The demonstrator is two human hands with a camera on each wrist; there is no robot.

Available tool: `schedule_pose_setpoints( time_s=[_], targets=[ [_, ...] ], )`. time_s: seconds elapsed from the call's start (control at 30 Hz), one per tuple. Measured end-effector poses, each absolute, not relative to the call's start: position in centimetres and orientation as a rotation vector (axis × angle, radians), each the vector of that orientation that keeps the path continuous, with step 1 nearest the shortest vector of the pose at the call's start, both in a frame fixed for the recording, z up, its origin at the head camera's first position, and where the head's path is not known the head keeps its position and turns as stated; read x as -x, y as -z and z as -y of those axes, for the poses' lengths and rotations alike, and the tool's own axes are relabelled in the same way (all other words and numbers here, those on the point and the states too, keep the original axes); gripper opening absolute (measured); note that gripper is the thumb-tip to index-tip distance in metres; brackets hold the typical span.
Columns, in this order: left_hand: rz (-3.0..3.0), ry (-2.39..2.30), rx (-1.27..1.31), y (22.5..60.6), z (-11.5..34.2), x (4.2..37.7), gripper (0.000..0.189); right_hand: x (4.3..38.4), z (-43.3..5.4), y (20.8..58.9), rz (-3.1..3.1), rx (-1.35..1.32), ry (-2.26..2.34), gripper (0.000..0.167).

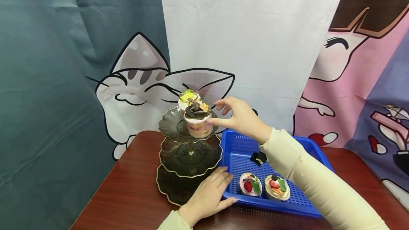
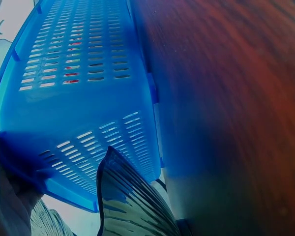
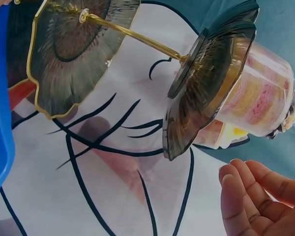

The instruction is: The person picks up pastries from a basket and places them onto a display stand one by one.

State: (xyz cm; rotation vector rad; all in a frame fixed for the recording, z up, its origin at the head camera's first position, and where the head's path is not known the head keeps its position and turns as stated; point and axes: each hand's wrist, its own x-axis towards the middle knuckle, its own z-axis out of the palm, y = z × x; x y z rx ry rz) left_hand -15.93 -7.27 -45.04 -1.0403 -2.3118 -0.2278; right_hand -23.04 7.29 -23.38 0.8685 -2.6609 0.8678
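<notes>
A clear dessert cup [image 1: 198,121] with pink and cream layers and a chocolate topping stands on the top plate [image 1: 172,127] of a three-tier stand. Behind it is another dessert cup [image 1: 187,98] with a yellow-green topping. Just right of the front cup is my right hand [image 1: 238,116], thumb and fingers parted; the right wrist view shows a gap between those fingers [image 3: 236,184] and the cup. My left hand [image 1: 207,194] rests on the near left corner of a blue plastic basket [image 1: 274,203], its fingers straight along the rim.
Two fruit-topped cupcakes, one pink-rimmed cupcake [image 1: 250,184] and one cream-rimmed cupcake [image 1: 277,187], sit at the basket's front. A small black object [image 1: 258,158] lies behind them, partly behind my right sleeve. The stand's lower plates [image 1: 179,157] spread close to the basket's left side. A printed curtain [image 1: 255,27] hangs behind the table.
</notes>
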Motion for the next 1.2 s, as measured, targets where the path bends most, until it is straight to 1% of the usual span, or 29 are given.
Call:
schedule_pose_setpoints(
  time_s=[0.33,0.77,1.2],
  targets=[
    [2.285,0.207,1.043,45.2,7.4,16.1,0.056,23.0,-8.9,24.5,2.622,-0.874,-0.916,0.053],
    [2.284,0.239,1.049,45.2,7.3,16.1,0.058,23.1,-11.1,26.2,2.644,-0.846,-0.961,0.052],
    [2.292,0.241,1.05,45.1,7.3,16.2,0.057,22.1,-12.2,27.3,2.681,-0.806,-0.903,0.049]
  ],
)
